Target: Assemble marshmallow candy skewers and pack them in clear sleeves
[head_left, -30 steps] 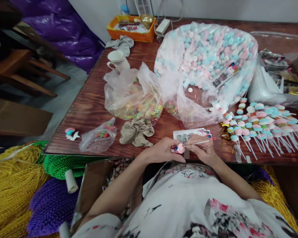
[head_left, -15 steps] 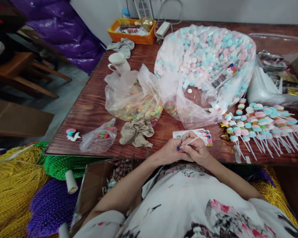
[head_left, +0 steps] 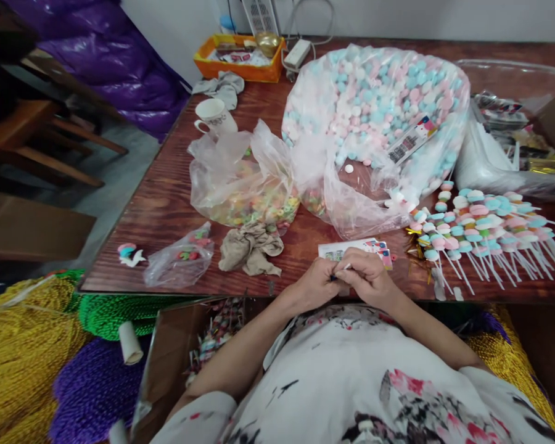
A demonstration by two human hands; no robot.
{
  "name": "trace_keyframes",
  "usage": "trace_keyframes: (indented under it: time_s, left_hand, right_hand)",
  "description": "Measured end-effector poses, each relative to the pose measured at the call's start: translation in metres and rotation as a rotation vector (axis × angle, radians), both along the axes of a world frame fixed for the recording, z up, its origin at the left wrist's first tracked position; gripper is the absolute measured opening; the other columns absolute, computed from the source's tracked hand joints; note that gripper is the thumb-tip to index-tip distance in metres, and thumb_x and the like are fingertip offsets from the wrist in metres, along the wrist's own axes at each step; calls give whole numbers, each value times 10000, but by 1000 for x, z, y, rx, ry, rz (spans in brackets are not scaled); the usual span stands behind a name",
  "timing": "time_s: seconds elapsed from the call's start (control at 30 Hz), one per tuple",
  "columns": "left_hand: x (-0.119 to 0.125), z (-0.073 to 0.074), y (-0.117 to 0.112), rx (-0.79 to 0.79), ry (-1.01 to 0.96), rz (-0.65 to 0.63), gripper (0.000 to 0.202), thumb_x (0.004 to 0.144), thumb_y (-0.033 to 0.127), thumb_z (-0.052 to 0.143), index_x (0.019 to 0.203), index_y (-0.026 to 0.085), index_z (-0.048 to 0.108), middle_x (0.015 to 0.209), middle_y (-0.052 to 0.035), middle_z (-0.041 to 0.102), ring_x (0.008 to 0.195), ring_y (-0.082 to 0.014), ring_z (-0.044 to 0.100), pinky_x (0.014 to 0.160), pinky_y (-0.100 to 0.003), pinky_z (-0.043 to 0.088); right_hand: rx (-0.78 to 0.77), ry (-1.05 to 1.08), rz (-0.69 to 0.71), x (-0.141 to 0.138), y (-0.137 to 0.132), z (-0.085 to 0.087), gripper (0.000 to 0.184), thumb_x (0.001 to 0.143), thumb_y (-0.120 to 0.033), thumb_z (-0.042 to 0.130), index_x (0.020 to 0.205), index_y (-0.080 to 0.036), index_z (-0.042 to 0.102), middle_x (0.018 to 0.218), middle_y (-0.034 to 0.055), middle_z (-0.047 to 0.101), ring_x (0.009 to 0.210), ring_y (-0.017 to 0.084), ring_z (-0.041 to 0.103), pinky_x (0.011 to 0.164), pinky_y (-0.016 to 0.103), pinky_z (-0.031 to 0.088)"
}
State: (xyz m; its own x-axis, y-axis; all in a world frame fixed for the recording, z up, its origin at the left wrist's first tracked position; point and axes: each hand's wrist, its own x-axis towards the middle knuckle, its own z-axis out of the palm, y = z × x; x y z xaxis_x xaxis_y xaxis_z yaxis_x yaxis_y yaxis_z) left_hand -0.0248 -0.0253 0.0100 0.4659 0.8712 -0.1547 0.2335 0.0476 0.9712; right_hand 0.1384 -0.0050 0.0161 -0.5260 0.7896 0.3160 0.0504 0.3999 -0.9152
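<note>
My left hand (head_left: 315, 283) and my right hand (head_left: 369, 275) meet at the near edge of the wooden table (head_left: 166, 203), both closed. Between them they pinch a thin white stick (head_left: 345, 267); the left fingers also cover a small candy piece threaded on it, almost hidden. A printed card (head_left: 357, 248) lies just beyond the knuckles. To the right lies a row of several finished candy skewers (head_left: 481, 225). A big clear bag of pink, blue and white candies (head_left: 379, 105) sits behind.
A smaller bag of mixed coloured candy (head_left: 247, 191), a crumpled beige cloth (head_left: 250, 248), a little candy bag (head_left: 180, 258) and a white mug (head_left: 213, 115) lie to the left. An orange tray (head_left: 238, 58) stands at the back. A cardboard box (head_left: 176, 357) and tinsel bundles (head_left: 28, 345) sit below.
The hands have drawn together and the stick has been pushed further in; the pink candy that showed in my left fingers is now covered. The view has shifted slightly.
</note>
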Motion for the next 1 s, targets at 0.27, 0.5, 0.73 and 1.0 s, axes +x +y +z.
trace_keyframes:
  time_s: [0.27, 0.5, 0.73, 1.0]
  left_hand:
    - [-19, 29, 6, -388, -206, -11, 401, 738, 495, 705, 932, 146, 664, 740, -33, 614, 572, -71, 488, 479, -148, 357]
    - [2, -6, -18, -538, -260, 266, 458, 736, 577, 680, 692, 142, 544, 434, 66, 458, 274, -42, 335, 271, -153, 255]
    - [13, -1, -13, -354, -340, 648, 470, 741, 603, 664, 873, 157, 593, 491, 87, 431, 341, -30, 332, 325, -151, 301]
    - [23, 0, -32, -415, -351, 407, 467, 821, 636, 529, 766, 175, 489, 554, 85, 377, 379, -36, 312, 354, -164, 271]
  right_hand:
    - [-278, 270, -237, 13, 12, -2, 210, 858, -353, 621, 712, -207, 663, 707, 2, 622, 664, 143, 558, 639, 279, 450]
    - [-164, 131, -156, 0, 8, -16, 263, 868, -337, 590, 647, -195, 604, 628, -23, 561, 603, 114, 508, 623, 258, 428]
    - [-229, 125, -247, 3, -5, -16, 159, 820, -340, 663, 900, -204, 685, 815, 17, 651, 750, 144, 595, 697, 271, 483]
    - [220, -42, -358, 7, -19, -32, 117, 829, -137, 604, 866, -226, 671, 805, 33, 682, 727, 173, 633, 686, 320, 519]
